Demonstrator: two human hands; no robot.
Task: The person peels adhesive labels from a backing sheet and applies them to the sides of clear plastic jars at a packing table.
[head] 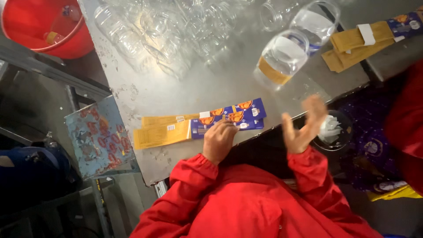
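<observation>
My left hand (218,140) rests with curled fingers on a stack of yellow-and-blue paper labels (198,122) lying near the front edge of the metal table (176,94). My right hand (304,127) is raised off the table edge, fingers apart, holding nothing. Just beyond it a clear plastic jar (282,58) with a yellow label band stands on the table, with another clear jar (315,21) behind it. Both arms wear red sleeves.
Several empty clear jars (167,31) crowd the far side of the table. A red bucket (42,26) sits at top left. More yellow labels (357,42) lie at top right. A small dish holding white paste (330,130) sits below the table edge. A worn patterned stool (99,134) stands to the left.
</observation>
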